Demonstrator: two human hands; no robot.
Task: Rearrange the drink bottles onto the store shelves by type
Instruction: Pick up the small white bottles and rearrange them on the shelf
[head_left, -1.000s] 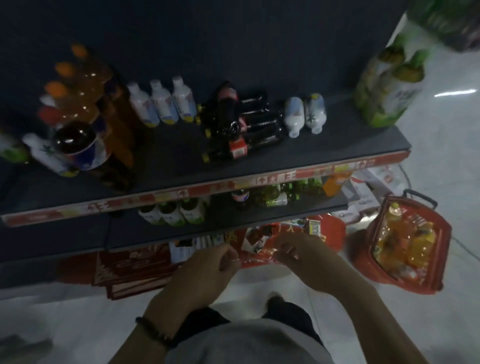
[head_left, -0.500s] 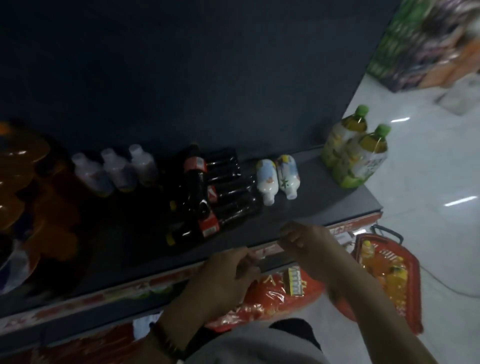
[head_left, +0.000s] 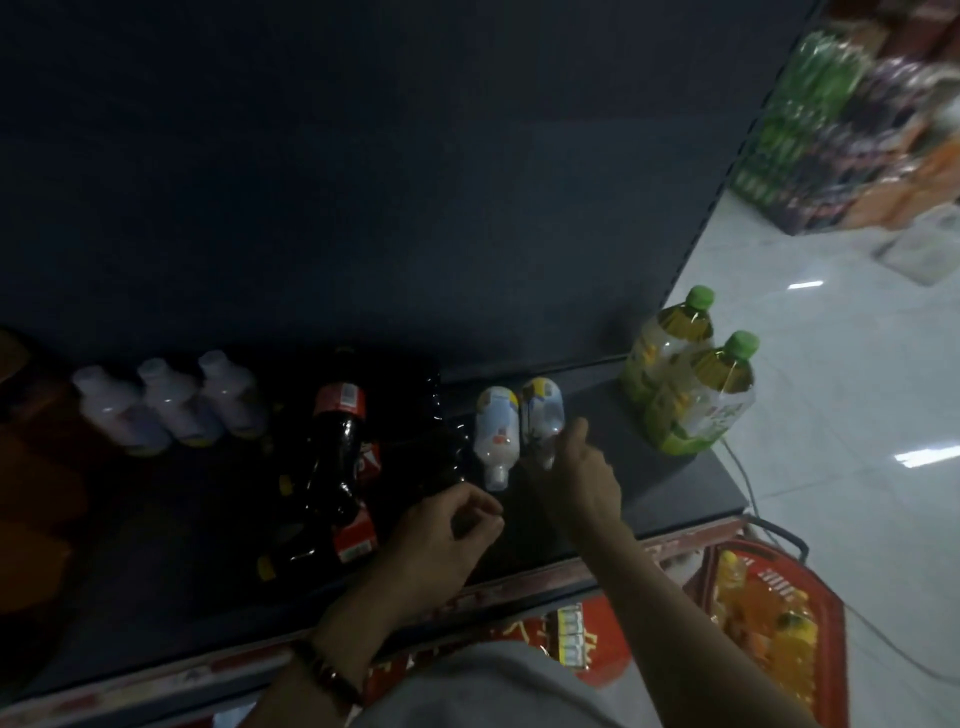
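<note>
On the dark shelf (head_left: 649, 499) two small white bottles lie side by side, caps toward me: the left white bottle (head_left: 497, 431) and the right white bottle (head_left: 543, 410). My right hand (head_left: 579, 470) reaches over the shelf, its fingertips at the neck of the right white bottle and its thumb raised. My left hand (head_left: 447, 525) hovers just in front of the left one's cap, fingers loosely curled and holding nothing. Dark cola bottles (head_left: 337, 447) lie in a heap to the left. Three white bottles (head_left: 171, 405) stand further left. Two green-capped tea bottles (head_left: 685, 384) stand at the shelf's right end.
A red basket (head_left: 831, 613) holding orange and yellow bottles sits on the floor at lower right. Red packages (head_left: 602, 654) lie under the shelf edge. Stacked drink packs (head_left: 831, 135) stand on the floor far right. Dim orange bottles (head_left: 31, 467) fill the far left.
The view has tilted up from the lower shelves to the upper shelf. Both hands rose from below the shelf edge onto it, the right one reaching the lying white bottles.
</note>
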